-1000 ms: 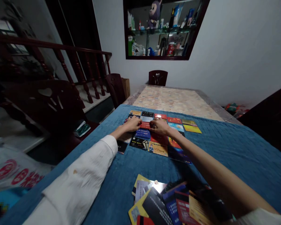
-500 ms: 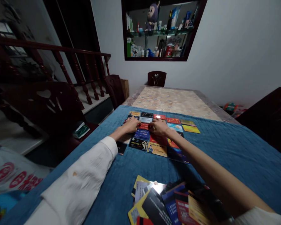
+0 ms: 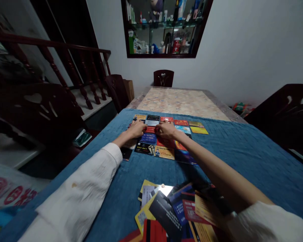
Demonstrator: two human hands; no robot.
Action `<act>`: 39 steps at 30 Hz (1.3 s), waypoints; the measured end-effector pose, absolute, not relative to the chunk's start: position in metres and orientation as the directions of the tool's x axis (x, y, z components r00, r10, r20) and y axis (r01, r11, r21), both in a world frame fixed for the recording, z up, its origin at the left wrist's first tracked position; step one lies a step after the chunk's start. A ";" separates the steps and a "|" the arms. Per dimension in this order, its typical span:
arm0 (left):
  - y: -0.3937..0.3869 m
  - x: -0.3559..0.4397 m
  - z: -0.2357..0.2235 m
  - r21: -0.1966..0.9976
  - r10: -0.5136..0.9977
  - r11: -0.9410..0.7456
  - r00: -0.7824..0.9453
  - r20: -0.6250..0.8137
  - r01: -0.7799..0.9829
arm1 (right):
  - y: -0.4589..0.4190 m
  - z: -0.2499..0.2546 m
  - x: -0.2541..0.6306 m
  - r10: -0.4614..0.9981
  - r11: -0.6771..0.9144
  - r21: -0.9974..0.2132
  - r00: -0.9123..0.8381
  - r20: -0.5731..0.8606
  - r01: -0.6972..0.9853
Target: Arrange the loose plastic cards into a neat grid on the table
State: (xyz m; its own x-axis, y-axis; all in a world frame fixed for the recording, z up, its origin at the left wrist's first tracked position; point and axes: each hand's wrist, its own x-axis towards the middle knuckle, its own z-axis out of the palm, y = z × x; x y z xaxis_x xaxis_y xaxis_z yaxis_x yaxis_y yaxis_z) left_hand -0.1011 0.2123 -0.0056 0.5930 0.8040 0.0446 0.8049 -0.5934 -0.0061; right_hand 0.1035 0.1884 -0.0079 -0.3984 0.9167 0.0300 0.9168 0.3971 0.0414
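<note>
Both hands reach to a grid of plastic cards laid in rows on a blue cloth. My left hand (image 3: 137, 128) has its fingers curled on the left end of a red card (image 3: 150, 129). At that card's right end, my right hand (image 3: 166, 129) is closed in the same way; the fingertips are partly hidden. Just nearer lies a blue card (image 3: 148, 138), then a black VIP card (image 3: 144, 148) and a gold VIP card (image 3: 164, 152). A silver card (image 3: 152, 123) is just beyond the red one. My hands and forearms cover parts of neighbouring cards.
A loose, overlapping pile of cards (image 3: 164, 211) lies close to me, partly under my right forearm. The blue cloth (image 3: 232, 148) covers the near table; a patterned cover (image 3: 176, 99) shows beyond. Dark wooden chairs (image 3: 163, 79) surround the table. A plastic bag (image 3: 12, 188) is at left.
The view has shifted slightly, showing more of the near card pile. Both hands stay at the ends of the red card, with little visible movement.
</note>
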 end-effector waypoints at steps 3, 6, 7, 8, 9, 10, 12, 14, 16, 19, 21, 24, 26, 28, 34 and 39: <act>0.210 -0.100 -0.004 -0.014 0.803 -0.591 0.590 0.083 0.807 | 0.187 -0.005 0.108 0.922 0.385 0.039 -0.387 0.031 0.922; 0.207 -0.098 -0.002 -0.002 0.796 -0.594 0.589 0.140 0.804 | 0.181 0.000 0.114 0.922 0.384 0.037 -0.385 0.028 0.922; 0.205 -0.096 -0.002 0.011 0.790 -0.601 0.592 0.158 0.799 | 0.178 0.002 0.117 0.922 0.385 0.036 -0.386 0.028 0.922; 0.202 -0.094 -0.001 0.024 0.781 -0.612 0.599 0.175 0.790 | 0.174 0.004 0.120 0.921 0.387 0.035 -0.388 0.028 0.922; 0.198 -0.092 0.000 0.038 0.770 -0.625 0.608 0.191 0.780 | 0.170 0.006 0.122 0.921 0.388 0.035 -0.389 0.029 0.921; 0.194 -0.089 0.001 0.048 0.758 -0.640 0.619 0.205 0.767 | 0.165 0.007 0.125 0.920 0.390 0.034 -0.391 0.031 0.920; 0.183 -0.084 0.004 0.058 0.728 -0.673 0.647 0.225 0.737 | 0.156 0.010 0.129 0.917 0.395 0.035 -0.396 0.039 0.918; 0.170 -0.078 0.007 0.058 0.698 -0.705 0.677 0.235 0.707 | 0.145 0.011 0.134 0.914 0.401 0.038 -0.403 0.047 0.915; 0.157 -0.071 0.009 0.059 0.672 -0.730 0.701 0.238 0.680 | 0.133 0.012 0.140 0.910 0.408 0.041 -0.410 0.055 0.912; 0.137 -0.061 0.012 0.059 0.636 -0.764 0.735 0.236 0.642 | 0.116 0.011 0.150 0.908 0.407 0.050 -0.410 0.082 0.912; 0.125 -0.055 0.013 0.060 0.608 -0.788 0.759 0.233 0.613 | 0.104 0.009 0.158 0.907 0.402 0.058 -0.406 0.110 0.914; 0.107 -0.045 0.014 0.072 0.564 -0.822 0.792 0.232 0.565 | 0.087 0.006 0.172 0.901 0.406 0.056 -0.410 0.138 0.912; 0.095 -0.038 0.015 0.083 0.537 -0.842 0.813 0.225 0.534 | 0.075 0.002 0.184 0.891 0.423 0.048 -0.425 0.159 0.905; 0.083 -0.030 0.015 0.088 0.502 -0.864 0.836 0.220 0.496 | 0.063 -0.003 0.196 0.878 0.436 0.040 -0.435 0.199 0.899; 0.048 -0.005 0.009 0.054 0.357 -0.933 0.902 0.242 0.355 | 0.024 -0.020 0.234 0.837 0.454 0.044 -0.443 0.321 0.890; 0.015 0.015 0.004 0.072 0.222 -0.975 0.950 0.220 0.212 | -0.009 -0.029 0.258 0.842 0.437 0.014 -0.415 0.344 0.899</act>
